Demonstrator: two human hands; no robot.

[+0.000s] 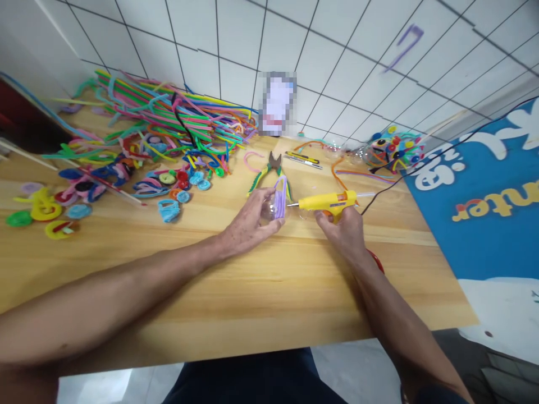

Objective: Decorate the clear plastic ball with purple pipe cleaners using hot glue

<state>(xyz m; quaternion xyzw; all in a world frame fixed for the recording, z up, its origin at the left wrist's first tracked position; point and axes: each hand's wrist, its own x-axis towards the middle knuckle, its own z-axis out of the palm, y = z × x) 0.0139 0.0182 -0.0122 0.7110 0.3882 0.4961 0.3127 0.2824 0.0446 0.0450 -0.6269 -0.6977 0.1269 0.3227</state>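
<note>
My left hand [252, 221] is closed around a clear plastic ball [269, 209]. A purple pipe cleaner [280, 201], bent into several side-by-side strips with a pointed loop on top, lies against the ball's right side. In my right hand [347, 230] is a yellow glue gun [326, 203], its metal nozzle pointing left at the purple strips. The nozzle tip is at or very near them; contact is hard to make out. Just behind the ball lie pliers [274, 163] with green and yellow handles, partly hidden by my left hand.
Bundled colourful pipe cleaners [168, 115] and several coiled pieces [168, 209] cover the table's left side. A phone [277, 105] leans on the tiled wall. Behind the pliers lies a yellow utility knife [302, 157]. A black cord [396, 182] crosses the right side near a button-covered bunch [396, 148].
</note>
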